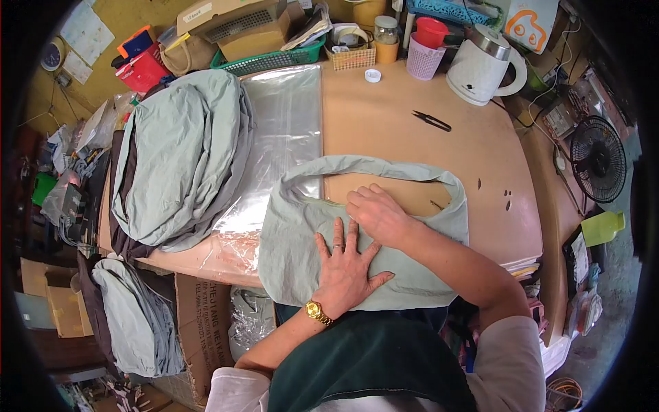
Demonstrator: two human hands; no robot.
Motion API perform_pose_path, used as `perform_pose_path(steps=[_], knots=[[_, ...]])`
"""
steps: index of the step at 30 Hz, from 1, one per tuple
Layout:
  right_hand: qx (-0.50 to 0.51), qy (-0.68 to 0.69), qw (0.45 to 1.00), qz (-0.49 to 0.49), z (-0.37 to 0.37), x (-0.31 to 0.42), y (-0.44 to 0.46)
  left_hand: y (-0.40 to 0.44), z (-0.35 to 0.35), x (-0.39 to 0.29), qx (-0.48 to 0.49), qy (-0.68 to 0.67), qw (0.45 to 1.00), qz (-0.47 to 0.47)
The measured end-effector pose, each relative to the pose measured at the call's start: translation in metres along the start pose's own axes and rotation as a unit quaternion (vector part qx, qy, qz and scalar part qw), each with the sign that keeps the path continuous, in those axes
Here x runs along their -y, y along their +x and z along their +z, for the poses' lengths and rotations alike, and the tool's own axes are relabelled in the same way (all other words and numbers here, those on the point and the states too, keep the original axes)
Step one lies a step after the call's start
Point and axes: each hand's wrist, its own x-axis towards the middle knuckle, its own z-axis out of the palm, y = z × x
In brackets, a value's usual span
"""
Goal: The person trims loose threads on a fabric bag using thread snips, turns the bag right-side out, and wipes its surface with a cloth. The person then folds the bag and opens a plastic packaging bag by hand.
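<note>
A light grey-green fabric shoulder bag [295,233] lies flat at the table's front edge, its strap looped away from me. My left hand [347,264], with a gold watch at the wrist, is spread flat on the bag's front panel. Just beyond it, my right hand [374,214] is closed at the bag's upper opening edge, beside a thin yellowish-green line that runs left along that edge. The curled fingers hide what they grip.
Stacked grey-green bags [182,151] lie at the left, beside clear plastic sheets [285,123]. Black thread snips [432,121], a white kettle [477,69] and a pink basket [424,58] are farther back. A black fan [598,158] stands right; more bags [134,316] sit lower left.
</note>
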Motion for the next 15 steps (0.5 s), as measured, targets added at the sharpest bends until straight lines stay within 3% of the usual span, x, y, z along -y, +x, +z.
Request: perform_pose_path(steps=[6, 8, 9, 11, 13, 14, 15], knots=[[-0.023, -0.052, 0.995, 0.076, -0.036, -0.001, -0.060, 0.006, -0.021, 0.011, -0.031, -0.025, 0.999, -0.002], [0.080, -0.108, 0.972, 0.192, -0.052, 0.004, -0.071, 0.020, -0.031, 0.022, 0.004, -0.103, 0.994, -0.034], [0.078, -0.112, 0.972, 0.193, -0.053, 0.004, -0.074, 0.030, -0.033, 0.024, 0.001, -0.102, 0.994, -0.030], [-0.124, 0.140, 0.941, 0.283, -0.048, 0.004, -0.080, 0.047, -0.029, 0.029, -0.102, -0.228, 0.967, -0.057], [-0.167, 0.200, 0.912, 0.316, -0.035, 0.000, -0.086, 0.054, -0.024, 0.031, -0.093, -0.209, 0.972, -0.057], [-0.210, 0.259, 0.876, 0.347, -0.028, -0.002, -0.088, 0.056, -0.019, 0.034, -0.084, -0.191, 0.978, -0.029], [-0.211, 0.260, 0.876, 0.348, -0.023, -0.005, -0.091, 0.056, -0.018, 0.038, -0.074, -0.171, 0.982, 0.000]])
